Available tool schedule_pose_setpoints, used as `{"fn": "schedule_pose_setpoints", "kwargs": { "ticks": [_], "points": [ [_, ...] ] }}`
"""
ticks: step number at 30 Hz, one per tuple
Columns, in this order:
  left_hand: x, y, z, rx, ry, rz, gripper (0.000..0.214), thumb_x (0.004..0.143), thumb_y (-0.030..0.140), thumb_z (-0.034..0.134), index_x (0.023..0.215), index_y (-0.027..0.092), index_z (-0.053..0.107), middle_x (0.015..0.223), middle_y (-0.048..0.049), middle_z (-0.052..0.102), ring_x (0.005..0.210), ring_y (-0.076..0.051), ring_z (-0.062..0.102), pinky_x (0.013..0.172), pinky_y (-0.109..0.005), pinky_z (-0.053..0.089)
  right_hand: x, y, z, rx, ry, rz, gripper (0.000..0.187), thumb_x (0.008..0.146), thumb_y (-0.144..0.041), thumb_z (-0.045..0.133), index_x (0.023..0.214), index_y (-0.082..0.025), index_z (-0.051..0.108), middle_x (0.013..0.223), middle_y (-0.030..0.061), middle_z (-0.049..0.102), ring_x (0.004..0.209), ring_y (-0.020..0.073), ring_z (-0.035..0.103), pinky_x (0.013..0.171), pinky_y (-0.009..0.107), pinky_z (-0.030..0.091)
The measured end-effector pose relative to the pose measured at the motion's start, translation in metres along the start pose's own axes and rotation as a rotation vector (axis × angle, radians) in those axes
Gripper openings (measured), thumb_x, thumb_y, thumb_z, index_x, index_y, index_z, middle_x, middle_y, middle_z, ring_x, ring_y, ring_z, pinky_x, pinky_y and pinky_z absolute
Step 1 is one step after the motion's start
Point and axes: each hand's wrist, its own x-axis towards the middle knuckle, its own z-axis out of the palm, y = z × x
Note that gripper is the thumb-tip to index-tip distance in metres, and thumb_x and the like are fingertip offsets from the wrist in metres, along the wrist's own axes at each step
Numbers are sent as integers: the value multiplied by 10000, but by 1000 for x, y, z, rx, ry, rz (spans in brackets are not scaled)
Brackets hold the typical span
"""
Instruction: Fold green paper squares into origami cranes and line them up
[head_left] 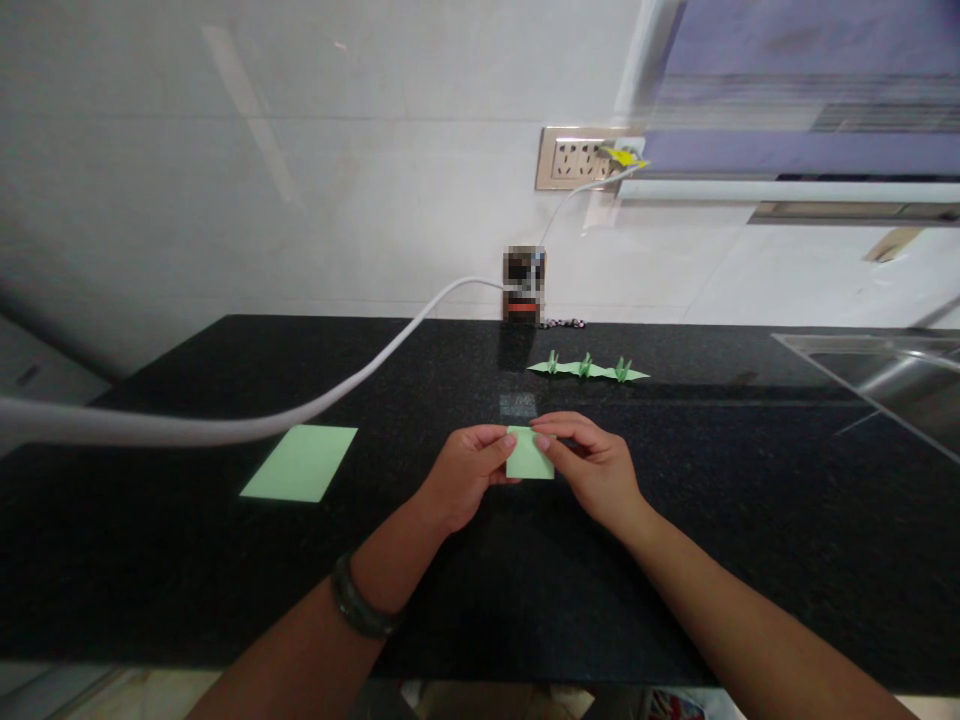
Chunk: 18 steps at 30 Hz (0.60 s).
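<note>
A white cable (225, 430) crosses from the left over the black bench (525, 600); next come a green sheet (300, 464), 3 joined cranes (588, 369) and a sink (877, 365). The left hand (466, 475) has its grip closed on the square (531, 464), the right hand (600, 470) likewise. Over mid-bench, 1 edge faces the person; its long axis is unclear.

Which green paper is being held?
The small square, pinched by the left hand and right hand; the larger sheet and folded row lie on the counter.

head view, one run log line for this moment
left hand: holds small green paper; right hand: holds same paper; folded green shapes: beyond, on counter
</note>
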Motion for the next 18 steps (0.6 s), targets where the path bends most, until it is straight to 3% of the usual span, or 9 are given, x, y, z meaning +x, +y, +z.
{"fn": "schedule_pose_setpoints", "kwargs": {
  "ticks": [5,11,18],
  "points": [
    [-2,4,1,-42,-7,5,272,732,330,570,908,135,641,747,-49,633,647,-116,580,578,-235,481,-2,-4,-1,-51,-20,-45,157,747,-211,581,869,-264,665,944,47,603,863,170,575,718,319,486],
    [-1,6,3,-50,25,14,298,733,340,565,923,119,629,740,-55,624,624,-114,577,540,-222,482,-5,-5,-5,-254,-107,-259,303,767,-167,541,1029,-300,616,1008,46,582,918,168,555,778,320,476],
    [0,6,2,-34,59,14,305,725,368,563,895,122,623,704,-41,615,590,-113,571,528,-236,486,-2,1,-13,-485,-156,-455,362,771,-160,533,1114,-271,567,1094,75,554,935,183,538,737,323,490]
  ]
}}
